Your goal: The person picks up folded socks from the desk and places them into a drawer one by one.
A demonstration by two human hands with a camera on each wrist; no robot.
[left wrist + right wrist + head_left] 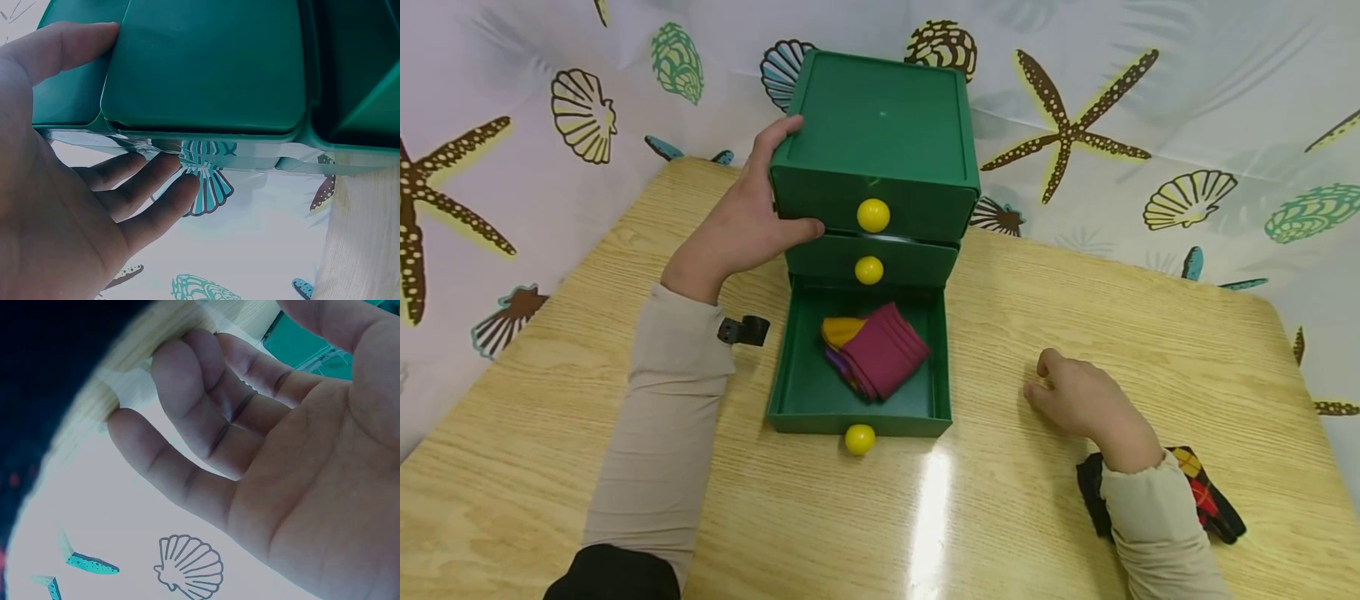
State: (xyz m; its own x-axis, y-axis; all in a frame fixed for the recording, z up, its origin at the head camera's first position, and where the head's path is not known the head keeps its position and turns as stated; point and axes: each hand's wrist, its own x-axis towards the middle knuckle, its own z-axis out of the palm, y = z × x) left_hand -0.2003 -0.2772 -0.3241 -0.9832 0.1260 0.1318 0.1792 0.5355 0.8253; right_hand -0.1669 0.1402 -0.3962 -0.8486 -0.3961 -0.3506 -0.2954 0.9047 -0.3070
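A green three-drawer cabinet (880,133) with yellow knobs stands at the back of the wooden table (1037,283). Its bottom drawer (801,392) is pulled out and holds a folded maroon cloth (887,350) lying over a yellow piece (841,329). My left hand (752,221) rests against the cabinet's left side, thumb across the front and index fingertip at the top edge. In the left wrist view the fingers (147,187) lie fairly straight beside the cabinet (206,62). My right hand (1063,387) rests on the table to the drawer's right, fingers (206,406) loosely curled and holding nothing.
A black sock with a red and yellow pattern (1213,504) lies under my right forearm near the table's right front. A small black clip (743,330) sits by my left wrist. A cloth printed with shells and starfish (1150,100) hangs behind the table.
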